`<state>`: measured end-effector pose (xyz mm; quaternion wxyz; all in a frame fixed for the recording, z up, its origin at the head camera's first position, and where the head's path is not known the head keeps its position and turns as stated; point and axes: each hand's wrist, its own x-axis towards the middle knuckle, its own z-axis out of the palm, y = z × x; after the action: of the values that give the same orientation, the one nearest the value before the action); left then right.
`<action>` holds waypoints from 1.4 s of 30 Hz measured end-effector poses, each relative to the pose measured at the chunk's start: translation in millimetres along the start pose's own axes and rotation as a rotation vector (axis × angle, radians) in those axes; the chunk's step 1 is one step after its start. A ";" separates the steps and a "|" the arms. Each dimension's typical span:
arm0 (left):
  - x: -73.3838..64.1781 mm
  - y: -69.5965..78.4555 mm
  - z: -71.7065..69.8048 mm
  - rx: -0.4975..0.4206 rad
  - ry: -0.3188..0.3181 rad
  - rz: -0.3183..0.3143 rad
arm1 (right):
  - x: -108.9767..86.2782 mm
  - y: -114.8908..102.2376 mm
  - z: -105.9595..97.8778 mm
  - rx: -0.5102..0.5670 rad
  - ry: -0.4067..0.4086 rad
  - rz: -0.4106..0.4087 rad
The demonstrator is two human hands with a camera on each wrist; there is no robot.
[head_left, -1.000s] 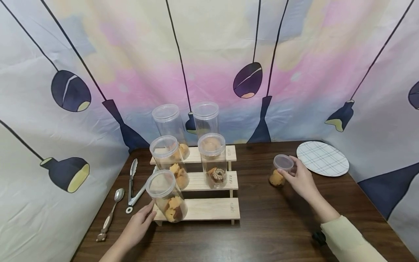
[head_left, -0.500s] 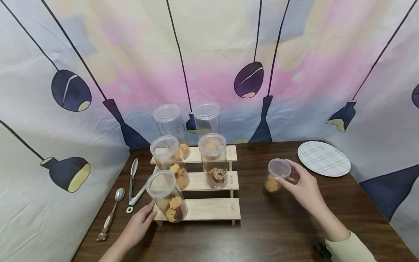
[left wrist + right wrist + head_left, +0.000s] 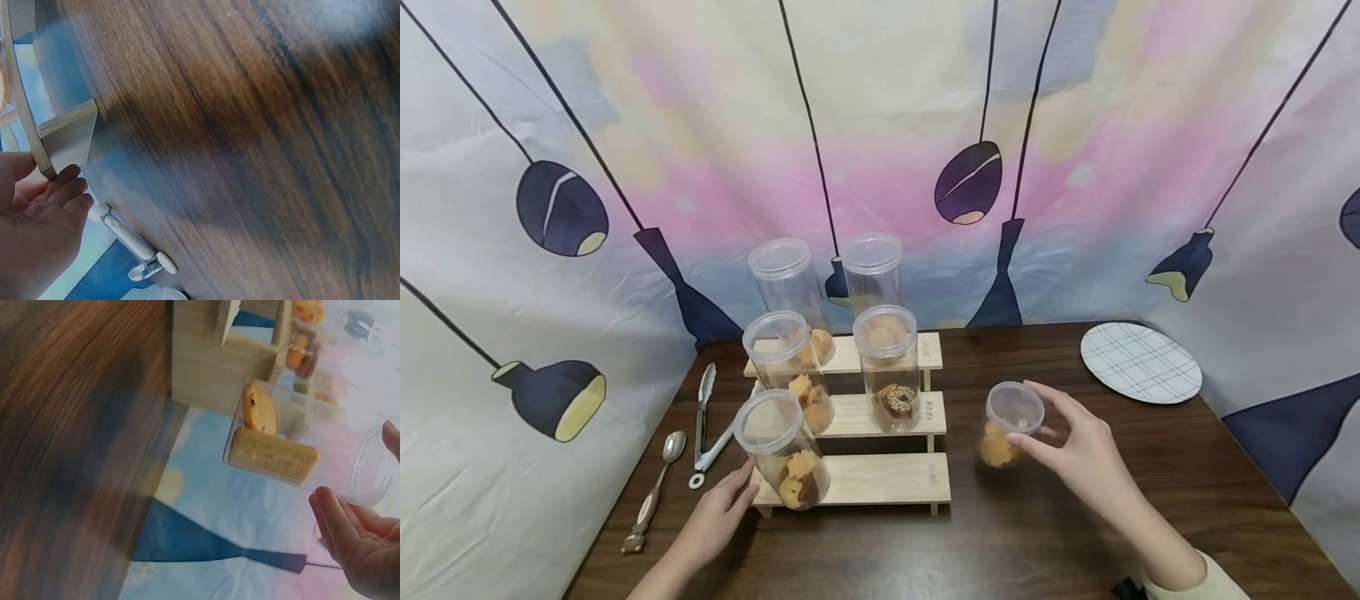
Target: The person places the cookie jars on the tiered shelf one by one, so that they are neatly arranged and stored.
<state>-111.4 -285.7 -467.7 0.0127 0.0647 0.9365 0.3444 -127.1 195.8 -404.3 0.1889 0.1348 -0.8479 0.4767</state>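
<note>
My right hand (image 3: 1078, 454) grips a clear lidded jar (image 3: 1015, 408) near its top, to the right of the wooden tiered stand (image 3: 880, 479). Inside that jar are cookies (image 3: 275, 453), one round and one oblong, seen in the right wrist view. The jar hangs above the table, tilted a little. My left hand (image 3: 718, 512) pinches the left end of the stand's lowest shelf, thumb above and fingers beneath its edge (image 3: 47, 165). Close to the left hand, a jar of cookies (image 3: 782, 450) stands on that shelf's left end.
Two jars of baked goods, one the doughnut jar (image 3: 887, 375), stand on the middle shelf, and two taller-looking jars (image 3: 872, 267) behind. Tongs (image 3: 703, 433) and a spoon (image 3: 655, 492) lie left. A checked plate (image 3: 1141, 363) lies back right. A printed cloth (image 3: 880, 125) hangs behind.
My right hand has carried the jar leftward and toward me, away from the plate and closer to the stand. My left hand has stayed at the shelf end.
</note>
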 end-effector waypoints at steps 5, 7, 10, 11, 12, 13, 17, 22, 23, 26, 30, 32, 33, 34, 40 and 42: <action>-0.9 -0.2 0.1 0.007 0.002 -0.005 | -6.5 -13.8 10.3 0.065 -0.025 -0.015; -0.9 -0.4 0.8 0.009 0.006 -0.008 | -10.6 -18.3 16.6 0.097 -0.035 -0.028; -0.6 -1.0 2.1 0.013 0.017 -0.002 | -15.8 -23.3 26.2 0.139 -0.053 -0.050; -0.5 -1.4 2.5 0.012 0.019 0.000 | -17.1 -24.5 29.3 0.148 -0.058 -0.056; -0.3 -1.7 2.9 0.011 0.022 0.000 | -17.9 -25.5 32.4 0.154 -0.064 -0.061; -0.1 -1.9 3.0 0.009 0.021 0.002 | -18.5 -26.5 35.5 0.160 -0.071 -0.067; 1.6 -1.9 2.1 -0.006 0.009 0.006 | -18.0 -31.1 46.9 0.178 -0.111 -0.093; 3.1 -2.0 0.7 -0.012 -0.002 0.006 | -11.6 -39.6 59.8 0.227 -0.174 -0.141; 2.7 -2.1 0.7 -0.008 -0.002 0.005 | -10.2 -41.3 62.2 0.238 -0.185 -0.142; 1.1 -2.6 1.0 0.002 0.005 0.006 | -7.0 -46.2 69.5 0.259 -0.211 -0.129; -0.7 -2.5 1.6 0.002 0.018 0.015 | -4.5 -59.5 75.9 0.261 -0.222 -0.102; -0.8 -2.4 2.0 -0.001 0.022 0.013 | -2.7 -69.9 76.4 0.269 -0.219 -0.085; -0.7 -2.2 2.0 -0.003 0.022 0.014 | -1.7 -74.8 76.3 0.272 -0.215 -0.079; -0.6 -2.0 1.9 -0.003 0.022 0.014 | -0.8 -79.1 76.2 0.278 -0.212 -0.077; -0.7 -0.4 -0.1 -0.009 0.016 0.013 | 0.2 -73.7 86.4 0.299 -0.209 -0.064; -1.0 -0.1 -0.7 -0.010 0.014 0.011 | -0.5 -64.1 92.8 0.292 -0.223 -0.044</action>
<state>-110.4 -286.4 -467.2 0.0045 0.0672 0.9346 0.3494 -118.3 83.5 -400.0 0.0825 0.2314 -0.7823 0.5724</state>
